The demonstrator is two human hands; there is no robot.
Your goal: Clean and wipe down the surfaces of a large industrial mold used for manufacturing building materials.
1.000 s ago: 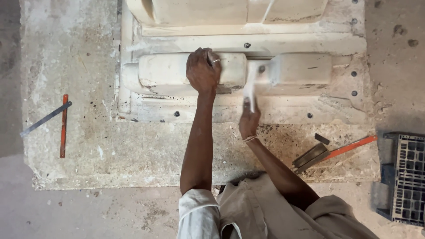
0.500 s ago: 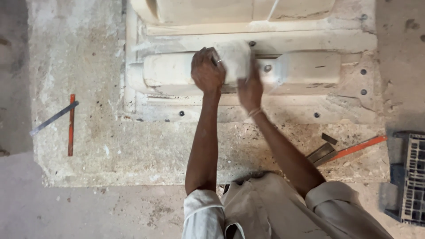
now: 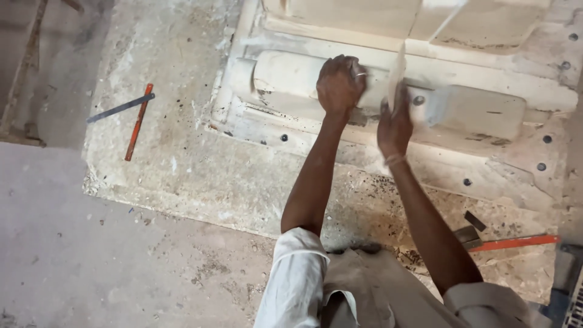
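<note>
Pale flat strip point(image 3: 396, 71) upright, edge-on

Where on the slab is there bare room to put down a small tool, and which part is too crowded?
Bare slab lies between the crossed orange and grey bars and the pale mould, and on toward the near edge. Crowded: the mould itself, where the left hand presses and the right hand holds a flat pale tool, and the right corner by the orange-handled tool.

Daylight even and fairly bright, soft. Weak shadows under both forearms. Pale mould point(image 3: 473, 109) near overexposed along upper edge. Right hand point(image 3: 395, 118) slightly motion-blurred. Mild softness toward frame corners.
</note>
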